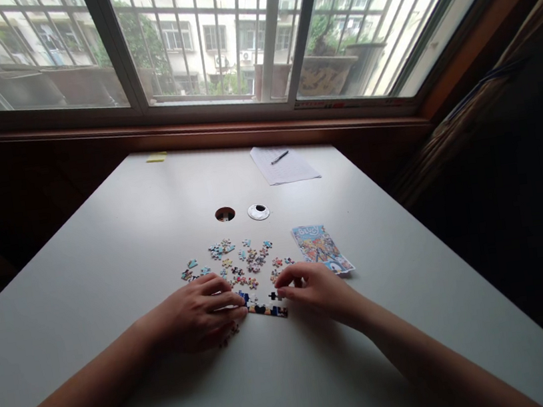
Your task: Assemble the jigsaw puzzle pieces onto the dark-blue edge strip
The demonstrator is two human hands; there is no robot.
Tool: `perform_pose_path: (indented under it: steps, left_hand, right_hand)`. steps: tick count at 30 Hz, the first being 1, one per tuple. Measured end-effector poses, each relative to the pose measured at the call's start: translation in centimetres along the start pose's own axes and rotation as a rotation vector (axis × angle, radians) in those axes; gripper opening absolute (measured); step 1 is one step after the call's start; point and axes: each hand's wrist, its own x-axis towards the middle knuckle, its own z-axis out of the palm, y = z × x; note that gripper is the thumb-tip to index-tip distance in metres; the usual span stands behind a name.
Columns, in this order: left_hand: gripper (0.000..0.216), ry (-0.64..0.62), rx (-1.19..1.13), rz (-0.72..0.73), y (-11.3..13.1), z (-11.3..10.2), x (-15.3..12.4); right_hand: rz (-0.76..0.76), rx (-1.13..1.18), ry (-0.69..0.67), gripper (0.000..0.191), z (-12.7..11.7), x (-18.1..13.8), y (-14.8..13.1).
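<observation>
On the white table (121, 251) lies a short joined strip of jigsaw pieces (266, 310) between my two hands. My left hand (193, 315) rests flat beside it, fingertips pressing the strip's left end. My right hand (313, 286) is curled, its fingertips pinching a small dark puzzle piece (274, 295) at the strip's right end. Several loose coloured pieces (242, 261) are scattered just beyond my hands. A few more pieces (229, 335) peek out under my left hand.
A colourful picture card (321, 248) lies right of the pieces. Farther back are a round cable hole (225, 214), its white cap (258, 212), a sheet of paper (283, 163) with a pen (280, 157), and a yellow sticky pad (156, 157). Window behind.
</observation>
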Motion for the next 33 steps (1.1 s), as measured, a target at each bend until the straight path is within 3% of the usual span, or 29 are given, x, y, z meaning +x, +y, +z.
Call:
perform_pose_path:
  steps: [13,20,33]
  left_hand:
    - [0.038,-0.011,0.013,-0.001,0.1,0.0,0.0]
    - [0.039,-0.015,0.015,0.0,-0.1,0.1,0.0]
    - [0.038,-0.006,0.018,0.012,-0.1,0.1,0.1]
  right_hand:
    - [-0.041,-0.072,0.032,0.014,0.9,0.0,-0.4]
    - [-0.222,-0.269,-0.011,0.032,1.3,-0.1,0.6]
    - [-0.209,-0.297,-0.094,0.023,1.0,-0.2,0.0]
